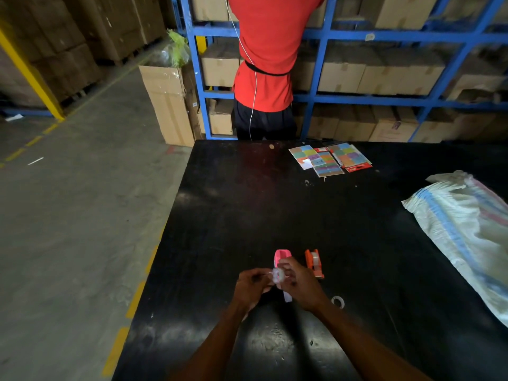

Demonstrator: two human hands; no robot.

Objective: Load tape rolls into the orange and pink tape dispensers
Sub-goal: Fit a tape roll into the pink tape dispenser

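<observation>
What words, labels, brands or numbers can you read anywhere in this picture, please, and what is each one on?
None can be read.
Colour cards at the far end of the table: print and a small white note, too small and blurred.
Red packet beside them: print, too blurred.
Cardboard boxes on the blue rack: small labels, unreadable.
Pink dispenser, orange dispenser, tape roll and white sack: no writing visible.

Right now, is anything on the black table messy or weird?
A little. A small white ring lies loose beside the right hand, and the coloured cards at the table's far edge are heaped crookedly.
</observation>
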